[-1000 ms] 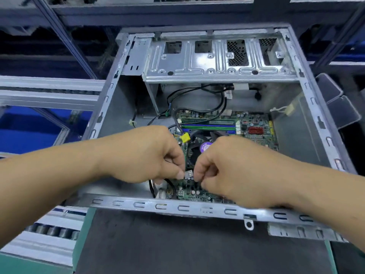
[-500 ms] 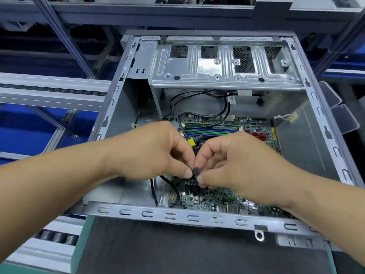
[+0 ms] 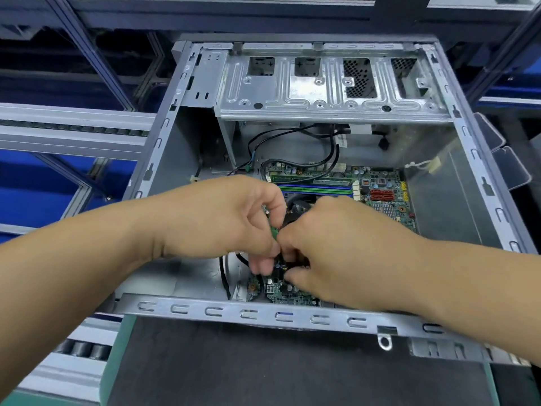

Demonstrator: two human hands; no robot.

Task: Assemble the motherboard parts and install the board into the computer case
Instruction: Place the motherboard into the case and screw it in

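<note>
An open grey computer case (image 3: 292, 313) lies on its side in front of me. The green motherboard (image 3: 386, 200) sits flat on its floor, with memory sticks (image 3: 314, 187) along its far edge. My left hand (image 3: 222, 221) and my right hand (image 3: 342, 250) meet over the near middle of the board, fingertips touching. They pinch a small black cable connector (image 3: 281, 262) right above the board's near edge. The hands hide the CPU cooler almost entirely. Black cables (image 3: 333, 159) loop from the case's back wall down to the board.
A metal drive cage (image 3: 322, 92) spans the far top of the case. A white cable tie (image 3: 421, 165) hangs on the right inner wall. The case rests on a dark mat (image 3: 263, 370). Conveyor rollers (image 3: 82, 348) lie at the lower left, grey bins (image 3: 509, 168) at the right.
Both hands have moved down toward the board's near edge with the small connector. The yellow connector seen earlier is now hidden behind my left hand.
</note>
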